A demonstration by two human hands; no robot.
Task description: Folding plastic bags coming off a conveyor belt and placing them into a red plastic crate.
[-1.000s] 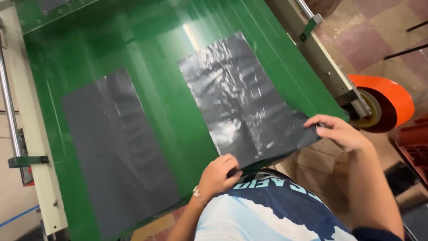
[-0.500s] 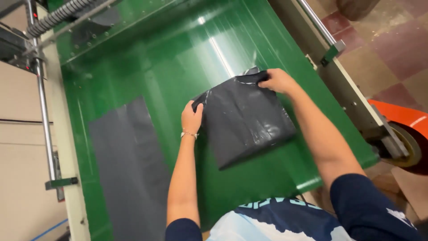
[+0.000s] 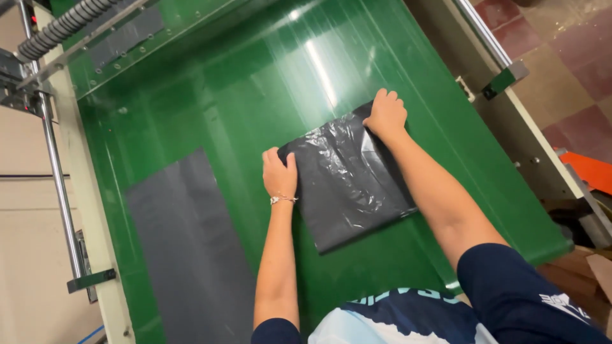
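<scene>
A black plastic bag point(image 3: 347, 181), folded in half, lies on the green conveyor belt point(image 3: 242, 83). My left hand point(image 3: 279, 172) presses on the bag's far left corner, a thin bracelet at the wrist. My right hand point(image 3: 384, 116) presses on the far right corner, fingers curled over the folded edge. Both forearms stretch out over the belt. A second black bag point(image 3: 188, 245) lies flat and unfolded on the belt, to the left of my left arm.
A metal roller point(image 3: 60, 28) and a grey guide bar point(image 3: 121, 38) cross the belt's far end. Cream side rails point(image 3: 89, 210) and a steel rod point(image 3: 60, 185) run along the left. The right frame point(image 3: 529, 146) borders a tiled floor, with an orange object point(image 3: 590, 169) there.
The bag lay open at full length a second ago with my hands at its near end. Its near end has been brought over to the far end, and both hands now press it down.
</scene>
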